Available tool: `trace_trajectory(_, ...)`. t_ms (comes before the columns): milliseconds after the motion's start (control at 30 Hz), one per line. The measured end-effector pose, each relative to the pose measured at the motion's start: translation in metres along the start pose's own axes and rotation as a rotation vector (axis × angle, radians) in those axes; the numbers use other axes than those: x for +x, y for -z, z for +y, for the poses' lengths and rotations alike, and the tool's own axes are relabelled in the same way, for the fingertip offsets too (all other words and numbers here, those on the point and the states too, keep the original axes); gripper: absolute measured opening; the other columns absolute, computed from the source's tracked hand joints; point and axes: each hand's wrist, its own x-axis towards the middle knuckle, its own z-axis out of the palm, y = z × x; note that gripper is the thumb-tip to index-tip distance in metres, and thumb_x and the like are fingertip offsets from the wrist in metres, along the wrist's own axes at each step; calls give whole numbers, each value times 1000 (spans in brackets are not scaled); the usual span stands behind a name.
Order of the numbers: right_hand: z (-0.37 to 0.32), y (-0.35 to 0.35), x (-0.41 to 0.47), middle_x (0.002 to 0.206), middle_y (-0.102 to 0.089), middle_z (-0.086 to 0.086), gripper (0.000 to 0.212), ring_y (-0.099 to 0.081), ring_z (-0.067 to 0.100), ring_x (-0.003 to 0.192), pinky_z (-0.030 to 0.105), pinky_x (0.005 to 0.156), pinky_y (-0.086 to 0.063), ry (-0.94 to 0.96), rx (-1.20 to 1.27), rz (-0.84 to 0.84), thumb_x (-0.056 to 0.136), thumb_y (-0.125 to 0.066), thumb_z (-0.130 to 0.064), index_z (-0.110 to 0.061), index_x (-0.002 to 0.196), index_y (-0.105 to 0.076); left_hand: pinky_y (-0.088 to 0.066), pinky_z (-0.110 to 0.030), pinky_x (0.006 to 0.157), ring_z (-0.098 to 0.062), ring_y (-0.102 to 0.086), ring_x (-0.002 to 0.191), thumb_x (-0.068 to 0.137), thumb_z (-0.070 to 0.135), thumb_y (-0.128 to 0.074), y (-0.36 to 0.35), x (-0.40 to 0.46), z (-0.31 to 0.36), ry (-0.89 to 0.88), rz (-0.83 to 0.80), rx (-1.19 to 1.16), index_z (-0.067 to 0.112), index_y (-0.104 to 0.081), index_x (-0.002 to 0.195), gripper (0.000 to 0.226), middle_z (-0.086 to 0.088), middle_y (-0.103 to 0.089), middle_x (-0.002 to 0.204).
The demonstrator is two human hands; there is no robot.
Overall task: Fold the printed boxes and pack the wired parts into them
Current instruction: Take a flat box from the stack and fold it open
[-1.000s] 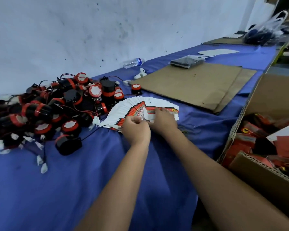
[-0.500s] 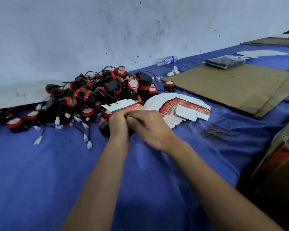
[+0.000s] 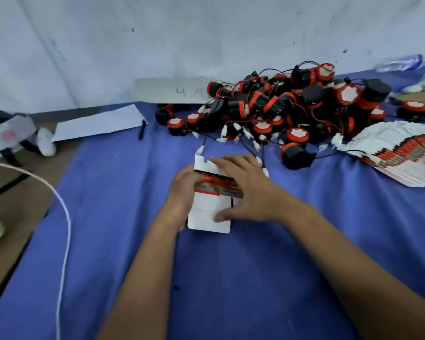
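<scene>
Fingers: right hand (image 3: 250,190) lies spread over the flat box blank (image 3: 210,217), fingertips reaching past its far edge and the thumb pressing the white lower panel; nothing is curled round the card.
Left hand: left hand (image 3: 185,190) holds the blank's left edge at the printed band, fingers bent onto it; how far they wrap under is hidden from me.
Box in hand: one printed blank, white with a red and black band across its middle, resting on the blue cloth (image 3: 123,241) right in front of the person; I'd say it is still flat or just starting to be opened, with no formed sides showing.
Stack of blanks: fanned stack of printed blanks (image 3: 400,155) sits at the right, well apart from the hands, and looks thick, so plenty of folding is left.
Wired parts: heap of black and red wired parts (image 3: 280,111) lies beyond the hands against the wall, a few white connectors trailing close to the right fingertips; none is in either hand.
Done so far: no finished, packed box is in sight.
Left to do: by my reckoning, shape this box, pick a part from the heap, tuck it in with its wire, close the flaps, then repeat for the whole pile.
Also about: white sheet of paper (image 3: 98,122) with a pen (image 3: 141,130) by it at the far left, and a white cable (image 3: 64,217) along the cloth's left side.
</scene>
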Motion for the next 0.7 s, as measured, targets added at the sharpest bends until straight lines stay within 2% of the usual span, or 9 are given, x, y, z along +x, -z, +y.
trace_trajectory(133, 5, 1, -5, 117, -42, -9, 113, -35, 18, 110, 38, 104, -40, -29, -43, 72, 57, -73, -78, -29, 152, -35, -54, -37, 70, -25, -69, 79, 84, 12, -50, -4, 3, 5, -57, 15, -31, 13, -79, 95, 31, -20, -75, 98)
trace_trajectory(200, 5, 1, -7, 113, -42, -9, 110, -36, 18, 106, 39, 101, -42, -43, -47, 102, 57, -71, -81, -30, 149, -38, -58, -47, 86, -30, -72, 93, 83, 19, -52, -3, 4, 4, -40, 20, -109, 18, -81, 98, 33, -17, -77, 105)
trace_trajectory(267, 4, 0, -8, 112, -43, -10, 107, -37, 15, 105, 40, 99, -42, -71, -51, 135, 56, -73, -80, -29, 145, -41, -54, -54, 98, -37, -70, 106, 87, 31, -56, 1, 2, 3, 7, 3, -246, 19, -79, 113, 36, -16, -76, 116)
trace_trajectory(300, 5, 0, -8, 112, -43, -12, 104, -37, 12, 105, 37, 97, -43, -101, -17, 172, 57, -76, -77, -29, 143, -42, -55, -54, 97, -39, -68, 109, 87, 37, -58, 3, 2, 2, 22, -28, -310, 16, -75, 121, 43, -17, -74, 120)
trace_trajectory(367, 6, 2, -9, 110, -43, -10, 95, -36, 0, 101, 19, 86, -40, -188, 117, 291, 60, -85, -65, -29, 137, -43, -58, -49, 94, -40, -67, 113, 90, 41, -58, 5, 0, 2, 11, -133, -453, 8, -66, 135, 56, -23, -68, 128)
trace_trajectory(433, 9, 6, -9, 110, -44, -2, 88, -37, -11, 99, 7, 76, -38, -280, 252, 421, 62, -91, -51, -29, 132, -44, -57, -50, 99, -38, -66, 118, 91, 31, -59, 2, -2, 3, -15, -234, -515, 1, -59, 139, 57, -26, -63, 136)
trace_trajectory(533, 8, 9, -10, 111, -45, 1, 79, -41, -15, 97, 0, 78, -37, -343, 400, 531, 64, -87, -48, -29, 129, -46, -59, -45, 96, -33, -70, 117, 81, 9, -66, -12, -3, 0, -64, -266, -322, 3, -63, 133, 52, -19, -71, 128)
trace_trajectory(633, 6, 6, -10, 102, -44, -12, 75, -39, -5, 100, 1, 80, -35, -320, 361, 515, 69, -78, -47, -24, 133, -46, -63, -39, 87, -21, -75, 107, 82, 8, -73, -26, -5, -7, -176, -146, -113, 29, -78, 110, 35, -2, -79, 112)
trace_trajectory(700, 6, 5, -9, 99, -44, -14, 73, -38, 2, 101, 2, 81, -34, -322, 341, 534, 73, -79, -42, -22, 135, -46, -65, -39, 79, -18, -77, 98, 86, 8, -76, -29, -5, -8, -252, -63, -54, 35, -80, 99, 30, 2, -80, 104)
